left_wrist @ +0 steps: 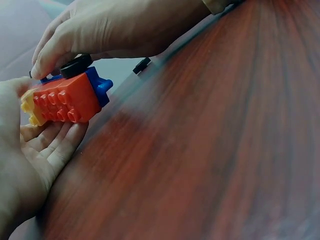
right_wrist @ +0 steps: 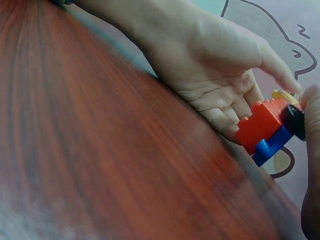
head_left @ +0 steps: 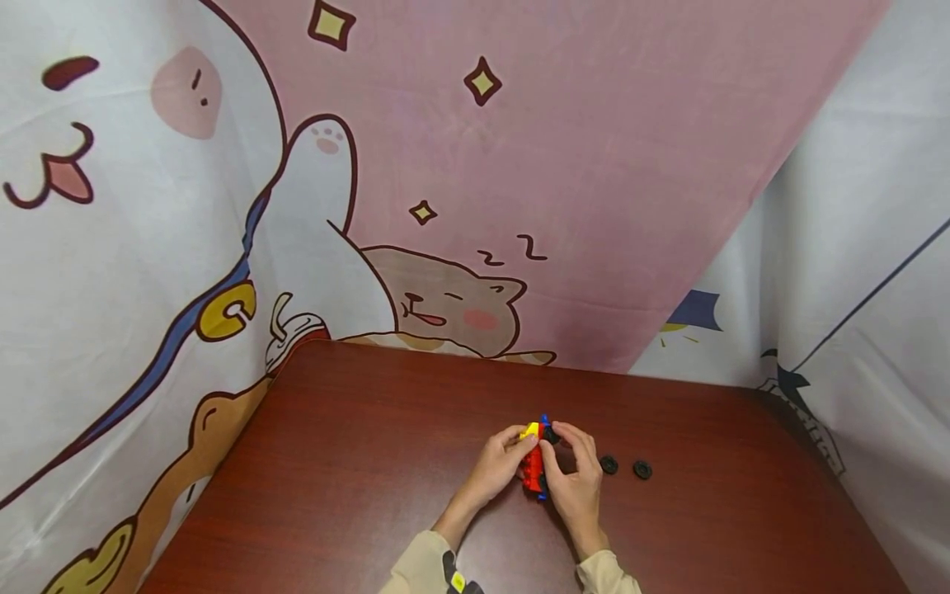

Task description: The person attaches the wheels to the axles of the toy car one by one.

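Observation:
A toy car of building blocks (head_left: 533, 472) is held up between both hands, with red studded blocks (left_wrist: 67, 102), a yellow block (head_left: 532, 430) and a blue base (right_wrist: 272, 145). My left hand (head_left: 491, 469) grips it from the left, thumb by the yellow block and fingers under the red side. On the right side, my right hand (head_left: 579, 483) pinches a black wheel (head_left: 551, 435) at the car's far end between thumb and fingers. A second black wheel (left_wrist: 76, 67) sits at the near end of the blue base. The fingers partly hide the far end.
Two loose black wheels, one nearer (head_left: 609, 464) and one farther right (head_left: 641, 469), lie on the brown wooden table (head_left: 356, 462) beside my right hand. A cartoon-printed cloth (head_left: 594, 165) hangs behind the table and along its sides.

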`<state>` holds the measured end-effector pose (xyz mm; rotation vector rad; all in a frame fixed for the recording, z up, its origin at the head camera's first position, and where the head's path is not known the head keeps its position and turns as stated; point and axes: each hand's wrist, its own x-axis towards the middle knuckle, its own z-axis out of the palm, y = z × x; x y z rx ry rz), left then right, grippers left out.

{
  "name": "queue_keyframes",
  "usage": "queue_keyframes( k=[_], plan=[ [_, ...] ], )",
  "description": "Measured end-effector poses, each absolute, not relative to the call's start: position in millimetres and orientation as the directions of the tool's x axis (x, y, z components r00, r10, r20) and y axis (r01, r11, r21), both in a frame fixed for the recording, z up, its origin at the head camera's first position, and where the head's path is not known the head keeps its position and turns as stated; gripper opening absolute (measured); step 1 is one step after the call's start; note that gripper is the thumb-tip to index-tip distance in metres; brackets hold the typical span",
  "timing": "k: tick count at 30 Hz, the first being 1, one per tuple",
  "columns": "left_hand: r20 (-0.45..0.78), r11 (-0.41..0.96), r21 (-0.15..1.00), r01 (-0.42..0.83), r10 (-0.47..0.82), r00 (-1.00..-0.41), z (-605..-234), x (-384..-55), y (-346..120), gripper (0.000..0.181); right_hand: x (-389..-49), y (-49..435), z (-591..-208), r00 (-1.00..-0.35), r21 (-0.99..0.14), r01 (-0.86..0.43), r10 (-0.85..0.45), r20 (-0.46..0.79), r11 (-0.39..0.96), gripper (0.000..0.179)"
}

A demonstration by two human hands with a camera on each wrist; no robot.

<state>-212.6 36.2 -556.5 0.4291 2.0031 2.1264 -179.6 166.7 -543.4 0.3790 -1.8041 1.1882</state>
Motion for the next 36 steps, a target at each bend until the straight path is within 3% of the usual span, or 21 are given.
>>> queue_keyframes(
  k=[8, 19, 36],
  plan=[
    [0.013, -0.057, 0.998, -0.006, 0.319, -0.948, -563, -217, 39, 0.027, -178, 162, -542, -0.551, -0.570, -0.674, 0.193, 0.812, 0.470, 0.042],
    [0.095, -0.075, 0.994, 0.074, 0.335, -0.938, -531, -202, 31, 0.030, -173, 158, -543, -0.576, -0.597, -0.700, 0.184, 0.796, 0.391, 0.033],
    [0.055, -0.116, 0.993, 0.010, 0.397, -0.916, -538, -206, 28, 0.029, -168, 156, -548, -0.851, -0.903, -0.377, 0.306, 0.426, 0.207, 0.020]
  ],
)
